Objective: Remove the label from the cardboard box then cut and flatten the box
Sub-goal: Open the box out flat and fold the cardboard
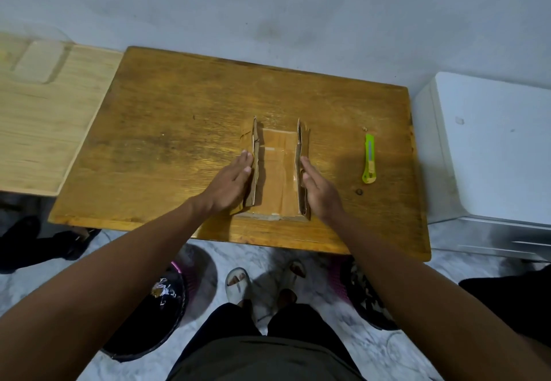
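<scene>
Cardboard box (278, 178): cut open, base flat on wooden table (179, 130). Two side walls upright. Sits at table's near-centre edge.

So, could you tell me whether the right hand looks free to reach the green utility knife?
Probably yes: the right hand rests open against the cardboard box, and the green utility knife lies on bare table just to its right.

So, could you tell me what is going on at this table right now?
A person stands at a wooden table working on a cut-open cardboard box. Its base lies flat, while two side panels stand upright. The left hand and the right hand, both open, press flat against the outsides of those panels. A green utility knife lies untouched to the right.
</scene>
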